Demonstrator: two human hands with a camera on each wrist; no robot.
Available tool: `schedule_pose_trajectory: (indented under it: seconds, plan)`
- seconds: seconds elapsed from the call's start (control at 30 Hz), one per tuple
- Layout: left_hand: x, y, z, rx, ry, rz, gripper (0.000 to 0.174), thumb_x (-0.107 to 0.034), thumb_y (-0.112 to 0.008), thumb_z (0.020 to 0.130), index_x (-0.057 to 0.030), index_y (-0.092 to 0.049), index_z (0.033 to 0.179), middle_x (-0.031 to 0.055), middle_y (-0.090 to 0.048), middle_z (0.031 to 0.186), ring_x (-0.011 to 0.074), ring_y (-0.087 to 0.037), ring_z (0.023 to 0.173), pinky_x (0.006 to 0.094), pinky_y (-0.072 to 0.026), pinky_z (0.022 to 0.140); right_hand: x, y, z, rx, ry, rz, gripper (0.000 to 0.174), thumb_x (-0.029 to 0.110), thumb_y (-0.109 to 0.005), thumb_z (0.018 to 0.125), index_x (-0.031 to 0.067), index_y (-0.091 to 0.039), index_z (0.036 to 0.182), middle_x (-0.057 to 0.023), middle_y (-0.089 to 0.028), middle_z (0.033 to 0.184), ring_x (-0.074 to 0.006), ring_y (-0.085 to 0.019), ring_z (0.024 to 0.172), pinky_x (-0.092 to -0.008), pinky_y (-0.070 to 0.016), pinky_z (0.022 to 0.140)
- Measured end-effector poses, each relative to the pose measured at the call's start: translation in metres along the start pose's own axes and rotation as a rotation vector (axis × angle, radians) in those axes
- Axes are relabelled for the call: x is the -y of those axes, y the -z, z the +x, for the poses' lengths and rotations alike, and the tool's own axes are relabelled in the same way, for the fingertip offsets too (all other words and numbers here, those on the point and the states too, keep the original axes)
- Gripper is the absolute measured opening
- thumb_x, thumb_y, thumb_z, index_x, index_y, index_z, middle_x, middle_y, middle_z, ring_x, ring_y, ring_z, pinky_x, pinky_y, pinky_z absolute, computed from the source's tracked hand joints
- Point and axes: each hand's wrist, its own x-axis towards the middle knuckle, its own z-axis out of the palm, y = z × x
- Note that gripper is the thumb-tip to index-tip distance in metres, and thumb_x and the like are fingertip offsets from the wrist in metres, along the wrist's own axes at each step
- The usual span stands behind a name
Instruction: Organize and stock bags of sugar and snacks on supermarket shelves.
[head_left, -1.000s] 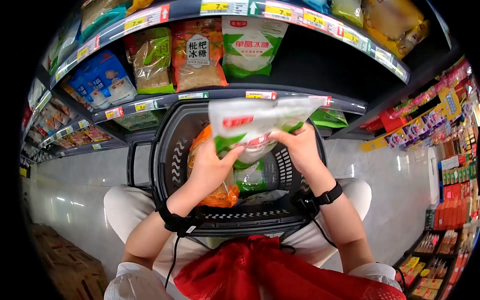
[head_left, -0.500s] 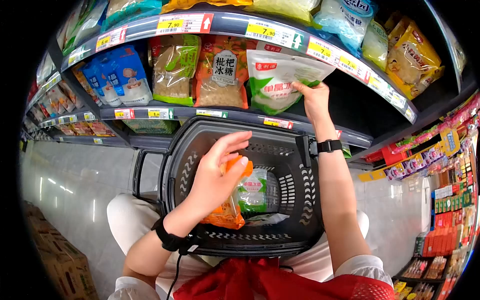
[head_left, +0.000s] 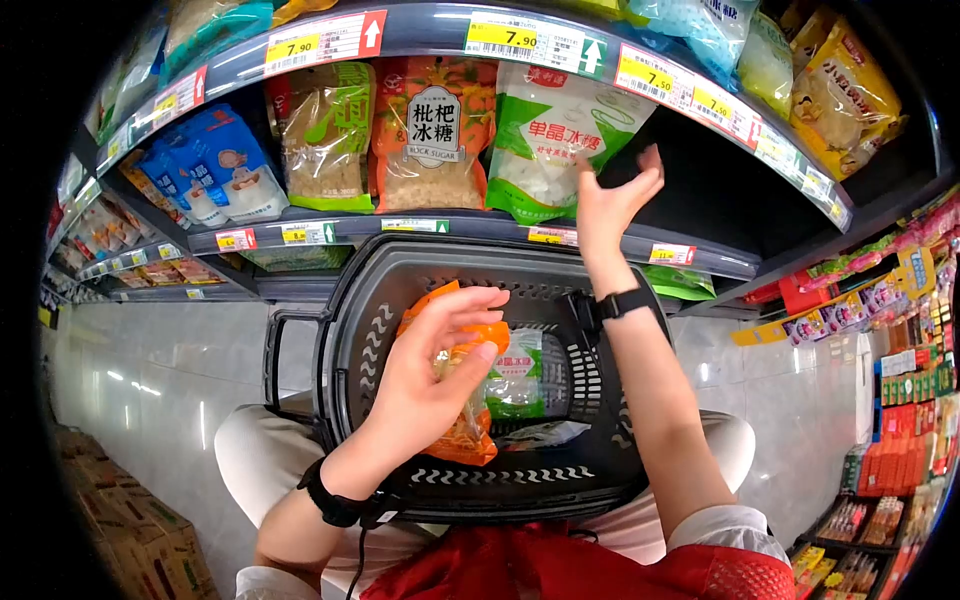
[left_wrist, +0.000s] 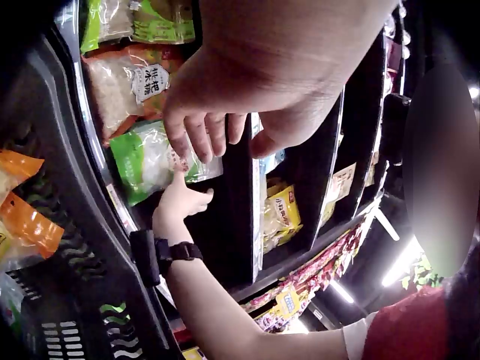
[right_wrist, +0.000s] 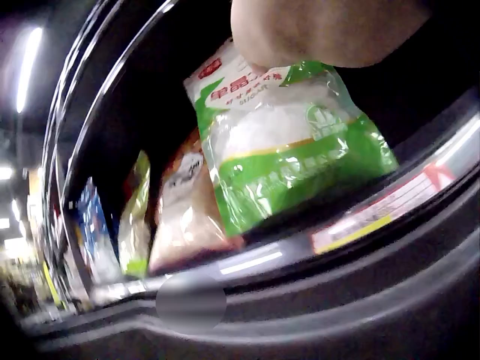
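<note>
R fingers [head_left: 652,172] by glossy white-green bag [head_left: 560,135], crinkly orange pack [head_left: 478,440] in basket [head_left: 480,490].

We see dark shelving [head_left: 715,195], price labels [head_left: 508,37] along edges; glossy grey floor [head_left: 180,365]; stacked brown cartons [head_left: 135,535]; bright strip lights [right_wrist: 29,70].

This is a shop, most likely a supermarket aisle. Dark shelves [head_left: 700,258] carry bagged foods set out in rows: blue pouches [head_left: 222,170], an orange bag [head_left: 436,135] printed "ROCK SUGAR" and a green-and-white bag [head_left: 545,170]. Price labels [head_left: 505,38] run along the shelf edges, showing figures such as 7.90 and 7.50. A black shopping basket [head_left: 470,490] stands in front of them. To the right, small bright packets hang on a display strip [head_left: 830,322], with racks of boxed goods [head_left: 895,460] beyond, probably more groceries, though the curved edge of the view blurs them. The floor [head_left: 170,350] is pale, glossy tile reflecting the lights.
</note>
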Motion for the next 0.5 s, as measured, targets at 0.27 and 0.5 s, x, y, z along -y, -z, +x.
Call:
schedule_pose_trajectory:
  seconds: [0.27,0.5]
  plan:
    - [-0.004,-0.005,-0.002,0.048,-0.004,0.017,0.038,0.002,-0.048,0.079,-0.0016,-0.04,0.116,0.0112,-0.049,0.115,0.0167,-0.049,0.102,0.0292,-0.0379,0.086,0.014,-0.007,-0.014,0.632,0.449,-0.279,0.07,0.028,-0.071,0.061,0.0281,-0.038,0.124,-0.0078,-0.018,0.137,-0.0333,-0.014,0.126,-0.0621,-0.0239,0.091]
    - [-0.004,-0.012,-0.007,0.084,-0.037,-0.01,0.036,-0.002,-0.05,0.079,-0.0017,-0.042,0.114,0.0098,-0.051,0.111,0.0161,-0.051,0.098,0.0285,-0.0399,0.084,0.01,-0.015,0.001,0.715,0.466,-0.298,0.069,0.032,-0.068,0.064,0.0263,-0.037,0.125,-0.0047,-0.011,0.14,-0.034,-0.007,0.128,-0.0633,-0.0256,0.09]
